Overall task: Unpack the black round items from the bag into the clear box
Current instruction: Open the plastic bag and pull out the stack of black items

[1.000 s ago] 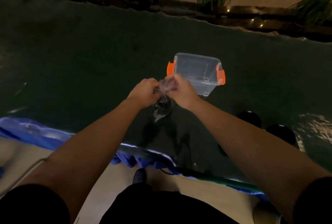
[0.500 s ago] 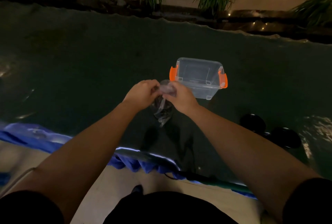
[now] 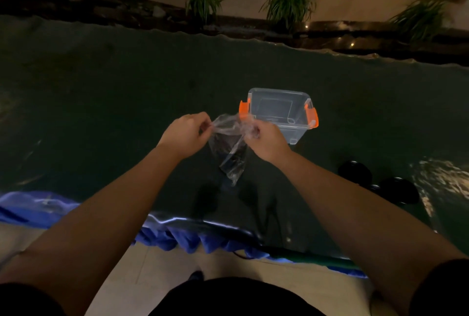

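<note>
Box [image 3: 279, 110], clear and apparently empty, sat mid-table beyond the bag [image 3: 229, 145]. Left hand [image 3: 185, 133] and right hand [image 3: 266, 140] each pinched its mouth, now stretched wider; 2 black round items [image 3: 355, 172] lay near the table's right edge.

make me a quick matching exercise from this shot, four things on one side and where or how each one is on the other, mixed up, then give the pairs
Things:
1. clear bag
2. clear box
3. black round items
4. blue cloth

Places or states:
A. lying on the dark table, to the right of the right forearm
B. hanging over the near table edge
C. pinched at its top between both hands, left hand and right hand
D. standing open on the table beyond the hands, orange latches at both ends

Pairs: 1-C, 2-D, 3-A, 4-B
</note>
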A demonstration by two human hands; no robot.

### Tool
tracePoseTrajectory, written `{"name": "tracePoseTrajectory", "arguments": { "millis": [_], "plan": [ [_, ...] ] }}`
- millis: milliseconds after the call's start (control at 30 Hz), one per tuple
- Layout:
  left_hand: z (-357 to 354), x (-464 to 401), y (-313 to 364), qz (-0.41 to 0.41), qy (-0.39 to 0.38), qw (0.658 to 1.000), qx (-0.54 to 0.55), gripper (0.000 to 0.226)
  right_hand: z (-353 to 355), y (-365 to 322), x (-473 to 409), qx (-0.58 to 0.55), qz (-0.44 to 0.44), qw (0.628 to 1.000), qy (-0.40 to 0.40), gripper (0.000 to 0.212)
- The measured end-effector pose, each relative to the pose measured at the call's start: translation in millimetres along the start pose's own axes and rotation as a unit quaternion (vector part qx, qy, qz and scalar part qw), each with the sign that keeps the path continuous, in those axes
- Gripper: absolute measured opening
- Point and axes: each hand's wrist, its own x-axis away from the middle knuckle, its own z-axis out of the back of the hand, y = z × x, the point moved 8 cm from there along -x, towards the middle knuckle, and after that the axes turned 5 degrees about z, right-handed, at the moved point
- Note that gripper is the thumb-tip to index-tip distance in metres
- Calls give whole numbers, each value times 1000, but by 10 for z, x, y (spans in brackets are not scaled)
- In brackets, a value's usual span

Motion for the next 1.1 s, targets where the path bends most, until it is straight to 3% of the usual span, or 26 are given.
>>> {"name": "tracePoseTrajectory", "arguments": {
  "millis": [167, 333, 500, 633, 800, 967, 1100],
  "plan": [
    [122, 50, -116, 34, 8, 999, 3, 9, 138, 17, 34, -30, -10, 999, 20, 9],
    [232, 104, 187, -47, 15, 998, 42, 45, 205, -95, 74, -19, 4, 1000, 20, 8],
    [267, 120, 573, -134, 11, 991, 27, 21, 253, -193, 115, -16, 19, 999, 27, 5],
    [199, 44, 582, -96, -18, 995, -22, 13, 259, -261, 136, -9, 23, 999, 21, 6],
    [109, -62, 466, -43, -70, 991, -106, 26, 240, -390, 141, 12, 45, 999, 5, 3],
    [73, -90, 440, -36, -64, 989, -125, 42, 230, -640, 132, 39, 83, 996, 2, 41],
    [13, -75, 437, -37, -73, 989, -122, 48, 135, -822, 61, 153, 129, 980, -11, 21]
  ]
}}
